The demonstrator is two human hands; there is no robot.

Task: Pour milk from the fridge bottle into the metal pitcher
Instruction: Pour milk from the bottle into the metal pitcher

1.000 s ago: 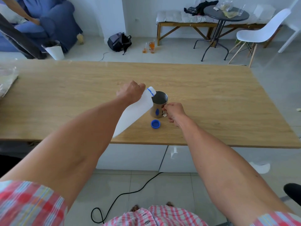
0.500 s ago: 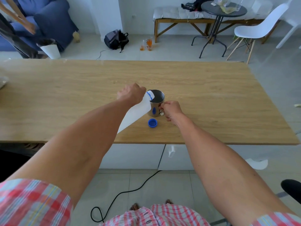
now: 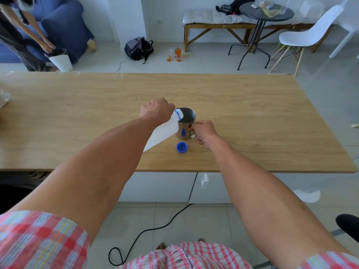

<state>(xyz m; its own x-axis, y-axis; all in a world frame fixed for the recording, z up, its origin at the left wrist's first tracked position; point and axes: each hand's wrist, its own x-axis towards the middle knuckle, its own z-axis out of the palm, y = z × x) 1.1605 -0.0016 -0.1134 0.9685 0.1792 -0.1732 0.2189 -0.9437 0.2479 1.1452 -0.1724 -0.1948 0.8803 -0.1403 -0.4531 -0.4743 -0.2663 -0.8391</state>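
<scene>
A white plastic milk bottle [image 3: 164,132] with a blue neck ring is tilted steeply, its mouth over the rim of the metal pitcher [image 3: 185,124]. My left hand [image 3: 156,111] grips the bottle from above near its neck. The pitcher stands upright on the wooden table [image 3: 252,117] with a blue reflection on its side. My right hand [image 3: 203,131] is closed on the pitcher's handle at its right. The bottle's blue cap [image 3: 182,147] lies on the table just in front of the pitcher. I cannot make out the milk stream or the level inside.
A person bends over a white bin [image 3: 60,60] beyond the table's far left. On the floor behind are a backpack [image 3: 138,48], glasses [image 3: 175,54], a bench, a round dark table [image 3: 266,11] and a white chair [image 3: 308,36]. A black cable [image 3: 147,232] runs by my feet.
The bottle has tipped further, its mouth now lower over the pitcher's rim. My right hand has stayed on the handle. The person at far left has bent toward the bin.
</scene>
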